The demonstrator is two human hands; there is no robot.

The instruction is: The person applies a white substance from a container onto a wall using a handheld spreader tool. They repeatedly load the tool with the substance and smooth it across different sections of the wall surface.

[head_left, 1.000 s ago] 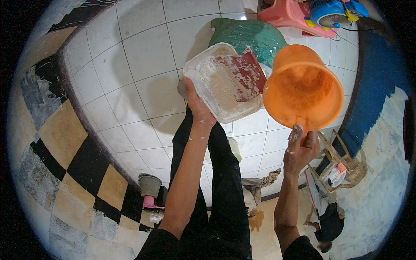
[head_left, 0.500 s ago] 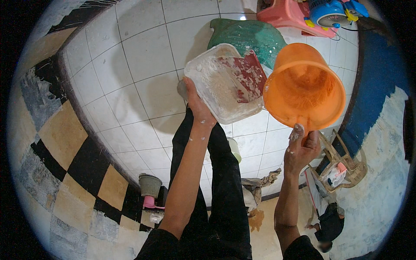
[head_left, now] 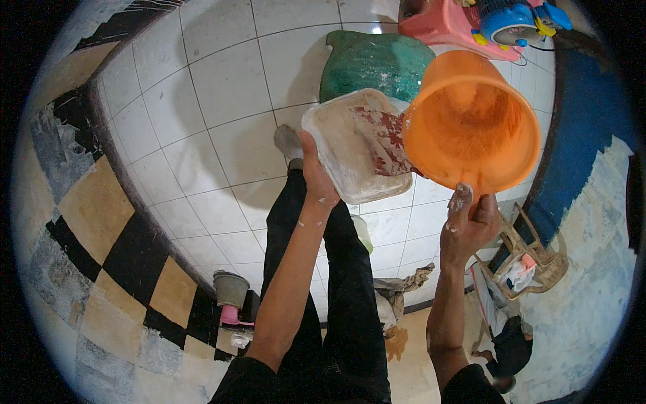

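My left hand (head_left: 317, 172) grips the near-left side of a shallow white plastic tray (head_left: 336, 128), tilted and coated with pale powder or paste. A dark red flat piece (head_left: 385, 135), smeared white, lies in the tray's right side; its kind is unclear. My right hand (head_left: 471, 225), spotted with white, closes round the short handle of an orange plastic dipper (head_left: 464, 74). The dipper's mouth faces me, showing stained inner walls with no contents I can make out. Its left rim overlaps the tray and the red piece in view; whether they touch I cannot tell.
Beyond the tray is a white-spattered green object (head_left: 370, 60), perhaps a sack. Behind stand a pink plastic stool (head_left: 437, 30) and a blue fan (head_left: 511, 27). A grey bucket (head_left: 232, 289) is lower left. A chair (head_left: 545, 269) and a person in black (head_left: 513, 347) are lower right.
The tray has shifted toward me and slightly right in my left hand. The dipper has risen a little in view and moved closer over the tray's right edge.
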